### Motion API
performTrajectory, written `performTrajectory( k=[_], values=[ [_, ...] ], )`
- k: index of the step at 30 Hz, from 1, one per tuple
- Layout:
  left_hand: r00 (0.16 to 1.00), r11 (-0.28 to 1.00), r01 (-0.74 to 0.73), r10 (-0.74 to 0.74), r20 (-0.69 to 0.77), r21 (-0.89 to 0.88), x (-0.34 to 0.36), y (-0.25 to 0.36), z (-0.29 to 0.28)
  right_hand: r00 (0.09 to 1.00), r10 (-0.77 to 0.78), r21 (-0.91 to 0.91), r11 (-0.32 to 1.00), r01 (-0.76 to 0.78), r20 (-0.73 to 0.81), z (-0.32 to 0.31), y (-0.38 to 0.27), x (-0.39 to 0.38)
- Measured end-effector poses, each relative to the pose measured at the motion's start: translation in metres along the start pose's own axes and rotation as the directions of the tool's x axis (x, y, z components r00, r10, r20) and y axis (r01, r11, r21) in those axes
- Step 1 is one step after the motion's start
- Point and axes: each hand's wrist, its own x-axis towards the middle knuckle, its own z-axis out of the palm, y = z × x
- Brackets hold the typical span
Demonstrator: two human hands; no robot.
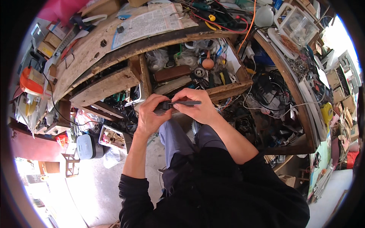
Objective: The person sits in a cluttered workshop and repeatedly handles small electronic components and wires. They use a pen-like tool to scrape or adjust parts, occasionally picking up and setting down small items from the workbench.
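A person's left hand (146, 114) pinches a small dark block (163, 106) just on the near side of an open wooden drawer (232, 90), as the right hand (195, 109) grips a slim dark tool (193, 102) between thumb and fingers, its left end at the block; whether they touch cannot be told. Inside the cluttered drawer, a brown case (172, 73) lies left of an orange-brown bulb (208, 63).
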Motion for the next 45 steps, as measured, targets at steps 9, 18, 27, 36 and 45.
performTrajectory(
  k=[9, 18, 27, 36, 45],
  values=[
    [1.0, 0.999, 0.012, -0.011, 0.027, -0.038, 0.003, -0.002, -0.002, 0.988, -0.097, 0.107, 0.988, 0.11, -0.124, 0.014, 0.024, -0.012],
    [0.998, 0.997, 0.042, -0.039, 0.044, -0.062, 0.004, 0.0, -0.004, 0.941, -0.337, -0.116, 0.936, 0.332, -0.023, 0.007, 0.016, 0.0],
    [0.998, 0.999, 0.035, -0.034, 0.046, -0.027, 0.004, 0.004, -0.004, 0.944, -0.222, -0.309, 0.905, 0.292, 0.243, -0.01, -0.02, 0.023],
    [0.997, 0.998, 0.059, -0.058, 0.04, -0.012, -0.001, 0.002, -0.003, 0.908, -0.131, -0.508, 0.793, 0.337, 0.399, 0.001, -0.046, 0.043],
    [0.995, 0.996, 0.084, -0.085, -0.049, -0.026, -0.005, 0.004, 0.003, 0.991, 0.112, 0.001, 0.994, -0.112, 0.067, -0.016, -0.037, 0.024]
  ],
)
